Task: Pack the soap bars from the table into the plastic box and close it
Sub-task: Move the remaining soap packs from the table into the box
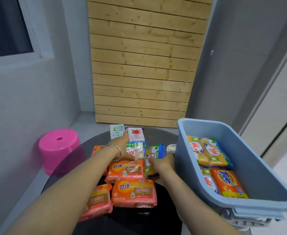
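At centre frame our left hand (120, 146) gripped a white-green soap (136, 149), and just right of it our right hand (161, 164) curled round a yellow soap (154, 152). Below them, orange soaps (134, 192) lay on the dark table (159, 133). The blue box (251, 167), at lower right, stood open with four soaps (213, 153) inside.
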Demonstrator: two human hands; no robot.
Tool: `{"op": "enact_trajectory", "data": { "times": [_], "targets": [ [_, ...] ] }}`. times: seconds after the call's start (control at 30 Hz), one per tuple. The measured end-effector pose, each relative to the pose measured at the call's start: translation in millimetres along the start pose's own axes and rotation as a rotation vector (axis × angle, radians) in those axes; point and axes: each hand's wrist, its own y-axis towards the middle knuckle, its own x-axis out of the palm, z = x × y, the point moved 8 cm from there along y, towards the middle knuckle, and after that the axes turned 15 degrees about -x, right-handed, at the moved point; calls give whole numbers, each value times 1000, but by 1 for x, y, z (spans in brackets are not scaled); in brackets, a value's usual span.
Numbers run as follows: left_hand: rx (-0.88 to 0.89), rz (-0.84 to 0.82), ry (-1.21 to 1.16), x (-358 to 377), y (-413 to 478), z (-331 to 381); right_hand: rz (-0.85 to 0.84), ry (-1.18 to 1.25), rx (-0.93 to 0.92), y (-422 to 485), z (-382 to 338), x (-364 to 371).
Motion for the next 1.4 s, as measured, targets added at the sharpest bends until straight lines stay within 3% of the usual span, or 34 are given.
{"op": "enact_trajectory", "data": {
  "times": [0.2,0.3,0.43,0.57,0.67,0.73,0.93,1.1,1.23,1.3,1.4],
  "targets": [
    [65,235,-53,-32,-26,11,15,-135,-290,-16,-51,-14],
    [39,331,-478,-63,-46,-1,4,-7,-447,-31,-92,-21],
    [-18,264,-850,-88,-66,3,-63,282,-545,-52,-156,-36],
    [-28,92,-1098,-83,-80,26,-185,518,-484,-54,-188,-69],
    [-34,-79,-1264,-74,-93,42,-299,420,-456,-44,-184,-110],
    [-46,-152,-1335,-71,-99,49,-288,319,-454,-33,-169,-140],
    [-123,-171,-1396,-54,-104,62,-232,90,-282,3,-91,-208],
    [-217,-135,-1453,-47,-102,78,-512,165,-33,-5,-31,-178],
    [-176,-281,-1487,-42,-105,98,-716,234,118,-20,-11,-156],
    [-147,-296,-1456,-44,-106,106,-744,102,77,-17,-9,-157],
    [-98,-312,-1451,-47,-112,121,-747,-308,-107,-8,-12,-163]
  ]
}}
